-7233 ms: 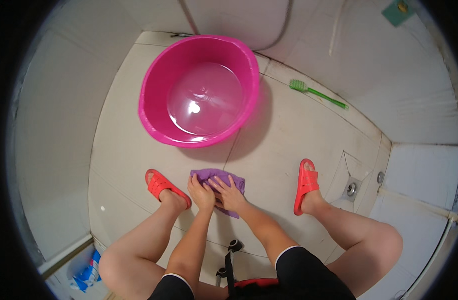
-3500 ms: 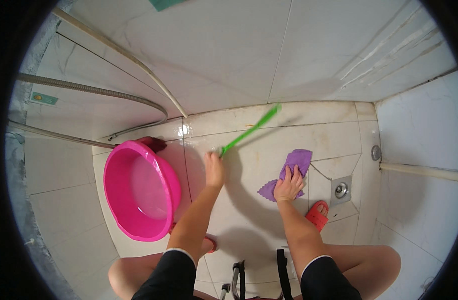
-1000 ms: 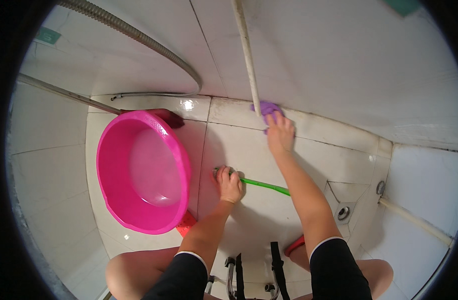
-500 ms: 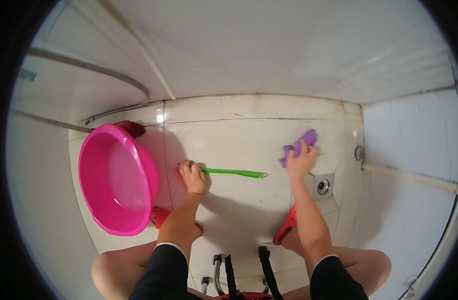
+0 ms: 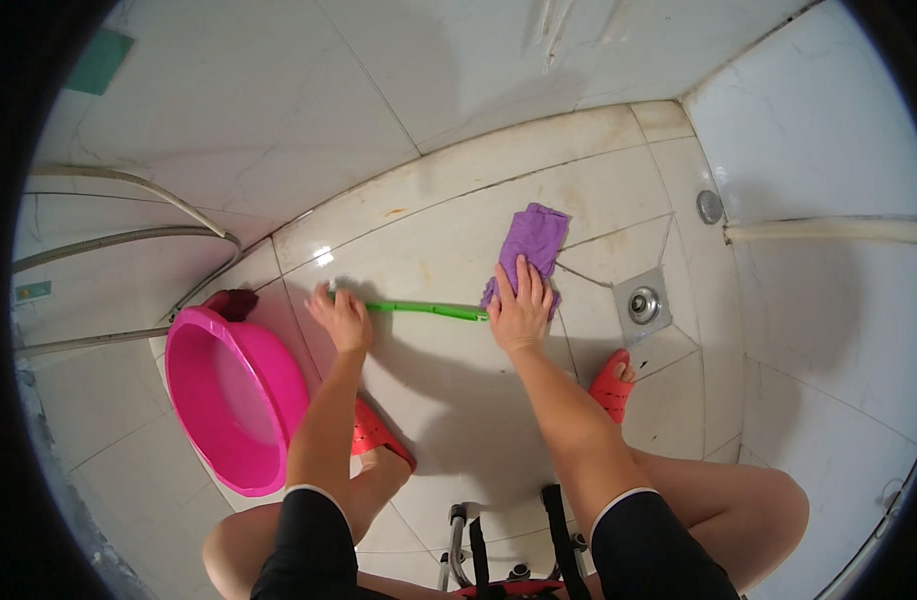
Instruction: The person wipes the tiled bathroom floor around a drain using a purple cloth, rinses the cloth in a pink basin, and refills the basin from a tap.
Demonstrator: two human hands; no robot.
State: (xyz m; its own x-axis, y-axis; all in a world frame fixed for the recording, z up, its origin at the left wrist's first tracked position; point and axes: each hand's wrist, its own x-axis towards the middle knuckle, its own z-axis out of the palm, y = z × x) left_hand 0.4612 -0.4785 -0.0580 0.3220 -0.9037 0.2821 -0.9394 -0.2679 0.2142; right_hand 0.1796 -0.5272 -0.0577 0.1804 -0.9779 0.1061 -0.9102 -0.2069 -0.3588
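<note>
My left hand is curled over the head end of a long-handled green brush, whose handle points right along the tiled floor. The brush head is mostly hidden under my fingers. On the floor to the right, my right hand presses down on the near part of a purple cloth, fingers stretched out flat. The cloth is spread out, its far part uncovered beyond my fingertips. The handle's right end reaches close to my right hand.
A pink basin with cloudy liquid stands at left, a dark red thing behind it. Metal hoses hang by the left wall. A square floor drain lies right of the cloth. My red shoes flank a stool.
The view has shifted and tilted. The purple cloth, bunched under my right hand before, now lies spread and nearer the brush handle. My left hand stays at the brush's head end.
</note>
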